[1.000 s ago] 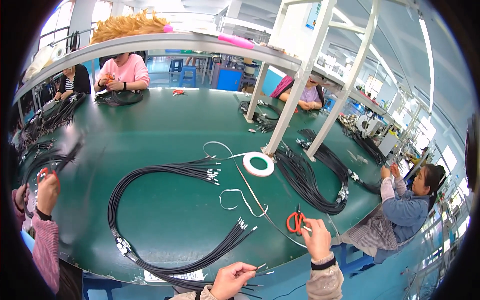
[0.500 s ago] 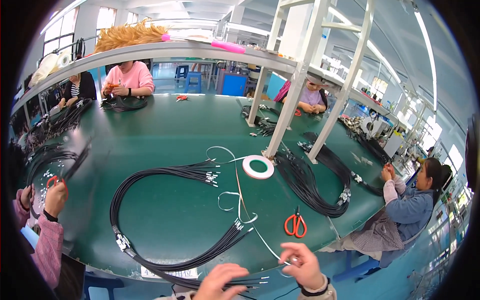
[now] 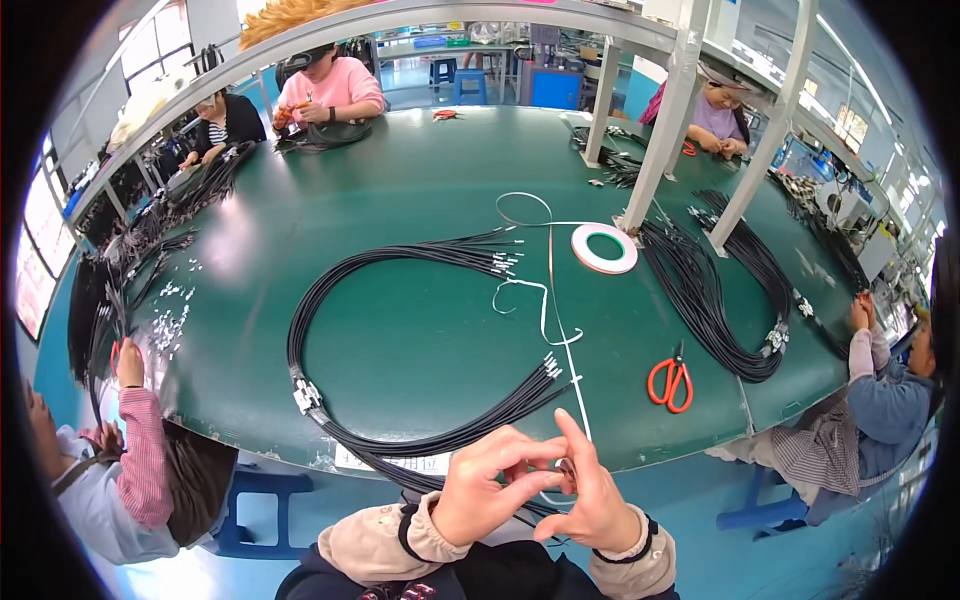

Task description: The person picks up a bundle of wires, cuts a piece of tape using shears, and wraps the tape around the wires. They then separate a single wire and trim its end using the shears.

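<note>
A: At the table's near edge (image 3: 700,445), what do I log?

B: Left hand (image 3: 487,497) and right hand (image 3: 592,497) meet, fingers pinched on a small wire end (image 3: 566,466), held off the table for working room.

A: Surroundings?

B: Cable loop (image 3: 330,300) ahead, scissors (image 3: 671,381) right, tape roll (image 3: 604,248) beyond; bare green between.

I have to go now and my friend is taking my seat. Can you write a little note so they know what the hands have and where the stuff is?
Left hand: fingers pinching something small, meeting the right hand.
Right hand: fingers pinching the near end of the thin white tape strip, which runs up the table to the tape roll.
Black cable bundle: looped on the green table, its near end under the hands.
Orange scissors: lying right of the strip, untouched.
Done: strip pulled out.
Left: cannot tell.
</note>
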